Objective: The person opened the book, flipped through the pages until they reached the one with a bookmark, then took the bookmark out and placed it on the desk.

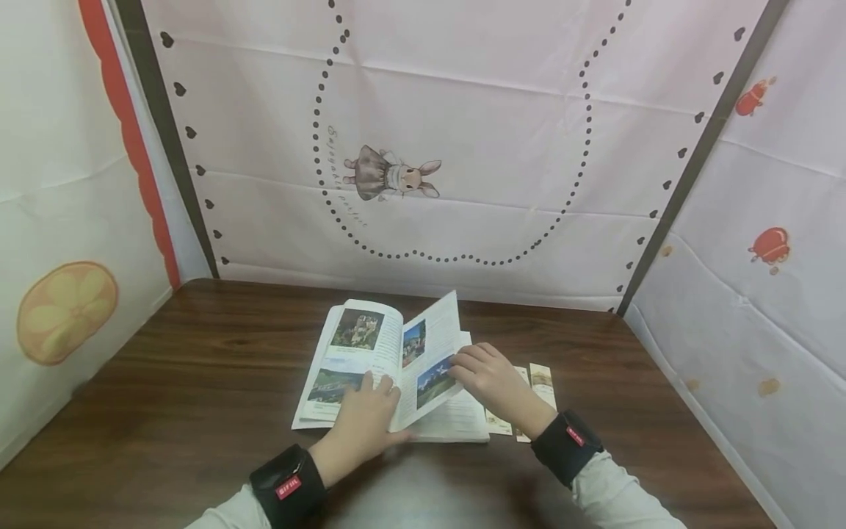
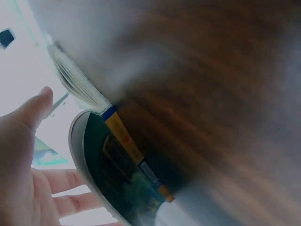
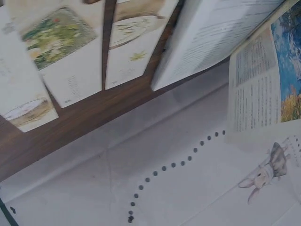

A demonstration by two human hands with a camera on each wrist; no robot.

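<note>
An open book (image 1: pixel 452 425) with photos and printed text lies on the table. My left hand (image 1: pixel 365 415) rests on its left page (image 1: pixel 350 358), fingers extended and thumb reaching toward the lower edge near the fold. In the left wrist view, the straight fingers lie at the curved edge of the book's dark green cover (image 2: pixel 110 165). My right hand (image 1: pixel 485 375) pinches the outer edge of a page (image 1: pixel 441 334), which stands raised at a slant over the right side. The right wrist view shows part of that page (image 3: pixel 254 99), but not the hand.
Illustrated card strips (image 1: pixel 542 382) lie just right of the book, partly under the right forearm; three show in the right wrist view (image 3: pixel 70 56). The brown wooden table (image 1: pixel 218 353) is bordered by hanging printed cloths (image 1: pixel 463 147) at the back and both sides.
</note>
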